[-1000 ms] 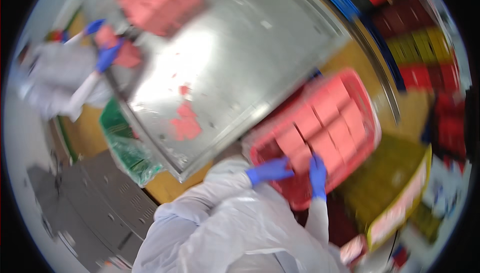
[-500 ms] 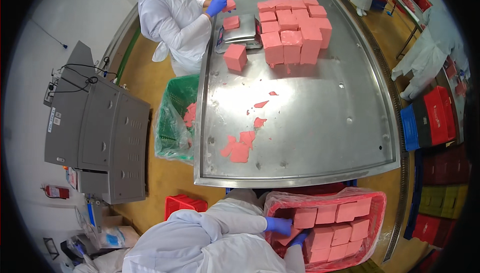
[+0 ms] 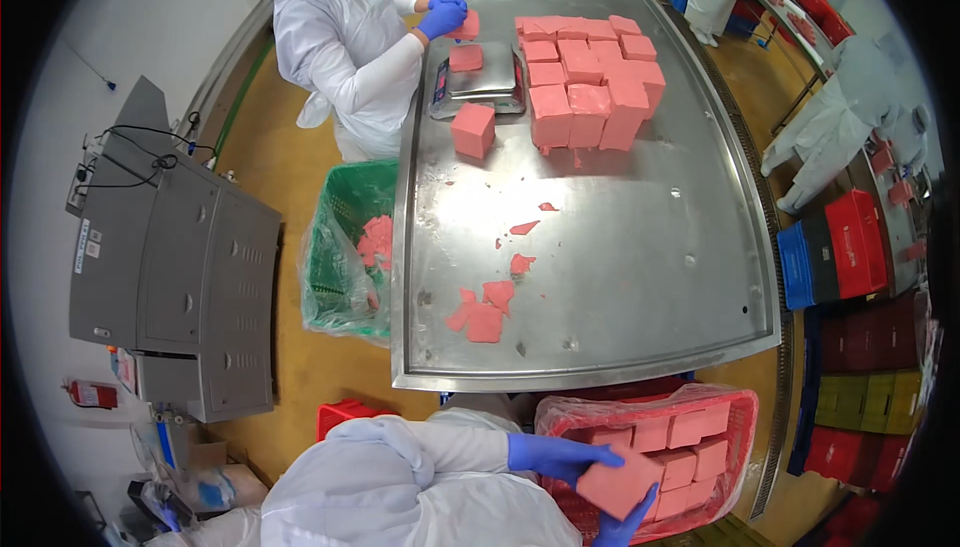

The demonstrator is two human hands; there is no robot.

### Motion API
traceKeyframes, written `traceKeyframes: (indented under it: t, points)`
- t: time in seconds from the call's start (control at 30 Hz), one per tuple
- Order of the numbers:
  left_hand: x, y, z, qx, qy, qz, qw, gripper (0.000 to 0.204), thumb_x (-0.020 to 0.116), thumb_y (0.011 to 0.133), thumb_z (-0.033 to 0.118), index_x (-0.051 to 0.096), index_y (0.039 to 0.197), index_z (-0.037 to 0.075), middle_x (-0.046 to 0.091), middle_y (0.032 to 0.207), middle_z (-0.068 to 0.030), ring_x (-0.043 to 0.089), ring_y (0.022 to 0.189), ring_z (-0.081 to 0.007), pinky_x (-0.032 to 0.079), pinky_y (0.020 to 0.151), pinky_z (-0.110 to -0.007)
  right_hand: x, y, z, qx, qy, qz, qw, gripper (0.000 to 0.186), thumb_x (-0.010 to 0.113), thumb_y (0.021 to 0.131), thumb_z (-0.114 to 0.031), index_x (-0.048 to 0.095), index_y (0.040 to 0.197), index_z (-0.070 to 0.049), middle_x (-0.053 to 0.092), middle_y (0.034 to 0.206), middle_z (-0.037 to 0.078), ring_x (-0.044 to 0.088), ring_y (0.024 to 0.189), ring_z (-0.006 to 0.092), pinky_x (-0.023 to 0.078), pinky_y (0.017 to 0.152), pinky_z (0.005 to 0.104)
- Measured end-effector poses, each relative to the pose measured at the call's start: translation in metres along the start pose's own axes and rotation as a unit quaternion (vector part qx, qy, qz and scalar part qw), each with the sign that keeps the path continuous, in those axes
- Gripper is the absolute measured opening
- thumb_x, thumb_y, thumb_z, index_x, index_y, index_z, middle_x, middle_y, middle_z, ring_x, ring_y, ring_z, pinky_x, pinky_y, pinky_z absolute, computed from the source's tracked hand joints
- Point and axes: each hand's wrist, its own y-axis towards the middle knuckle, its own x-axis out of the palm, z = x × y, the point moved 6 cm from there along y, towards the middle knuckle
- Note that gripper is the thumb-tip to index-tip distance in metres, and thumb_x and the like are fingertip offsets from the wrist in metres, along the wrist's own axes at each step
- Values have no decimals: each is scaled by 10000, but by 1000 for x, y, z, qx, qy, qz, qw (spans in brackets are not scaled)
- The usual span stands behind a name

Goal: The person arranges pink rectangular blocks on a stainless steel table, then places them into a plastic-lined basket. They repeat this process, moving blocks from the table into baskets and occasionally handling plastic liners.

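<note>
A pink block (image 3: 618,484) is raised over the red crate (image 3: 748,467) lined with clear plastic. My left hand (image 3: 558,455), in a blue glove, grips its upper left side. My right hand (image 3: 628,525), also blue-gloved, clasps the lower right side. Below, rows of similar pink blocks (image 3: 688,429) fill the crate, some hidden by the held one. Across the metal table (image 3: 620,277), a co-worker's gloved hands (image 3: 443,17) hold a pink piece beside a scale (image 3: 488,82) with another piece on it.
A stack of pink blocks (image 3: 580,77) and one single block (image 3: 473,131) stand at the table's far end. Pink scraps (image 3: 484,317) lie nearer. A green lined crate (image 3: 335,247) stands left of the table, a small red crate (image 3: 345,415) near my left side.
Both my hands have come up from among the crate's blocks with one block between them. The view has shifted slightly. The co-worker's hands have come together at the piece.
</note>
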Motion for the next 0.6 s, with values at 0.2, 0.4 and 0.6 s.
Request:
traceKeyframes:
  t: [0.2,0.4,0.6]
  points:
    - [-60,-30,89,123,-327,-158,924,588,530,927,410,361,1386,83,460,1378,-87,443,1272,-246,361,1065,-485,68,71,-37,-98,113,113,982,496,493,950,-367,450,1322,-42,499,1323,120,475,1231,250,369,1042,399]
    - [-133,-128,186,448,263,152,841,706,580,872,470,333,1416,95,436,1408,-91,413,1301,-218,296,1106,-424,222,158,-61,-150,20,58,987,292,616,869,-137,516,1133,-61,564,1096,56,544,993,144,445,875,294]
    - [-211,-195,194,339,623,534,460,718,721,732,526,507,1320,174,550,1301,-34,490,1224,-258,362,1039,-406,347,197,-40,-60,-123,-163,977,141,613,850,-58,572,980,-26,587,1021,53,567,913,125,461,818,264]
